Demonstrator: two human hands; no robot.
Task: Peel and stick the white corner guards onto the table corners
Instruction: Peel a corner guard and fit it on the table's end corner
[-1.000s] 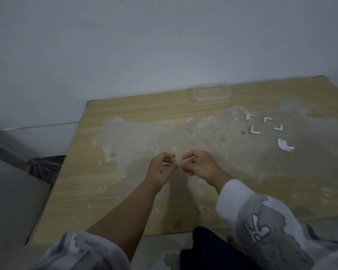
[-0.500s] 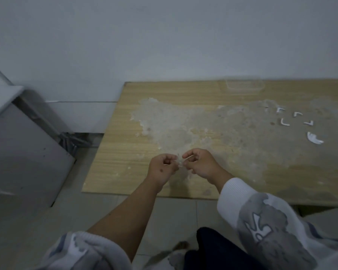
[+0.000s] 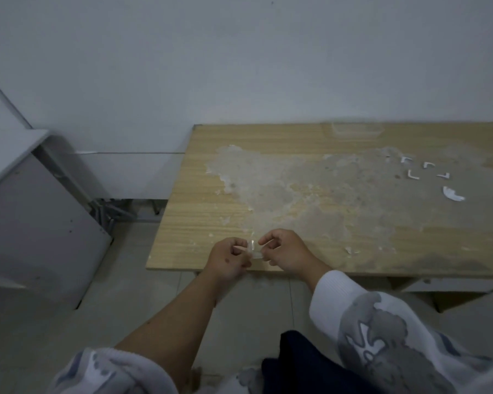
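Over the near edge of the worn wooden table (image 3: 199, 194), my left hand (image 3: 228, 258) and my right hand (image 3: 285, 250) meet, both pinching one small white corner guard (image 3: 252, 250) between their fingertips. Most of the guard is hidden by the fingers. Several more white corner guards (image 3: 413, 175) lie on the table at the far right, with a curled white backing strip (image 3: 452, 193) just beside them. The table's near-left corner (image 3: 150, 264) lies to the left of my hands.
A clear plastic tray (image 3: 353, 130) sits at the table's back edge against the white wall. A grey cabinet (image 3: 34, 211) stands left of the table, with metal legs (image 3: 108, 211) in the gap between. Tiled floor lies below.
The view has swung left and back, so the table's left edge and the grey cabinet now show. My hands have stayed together on the guard, now over the table's near edge.
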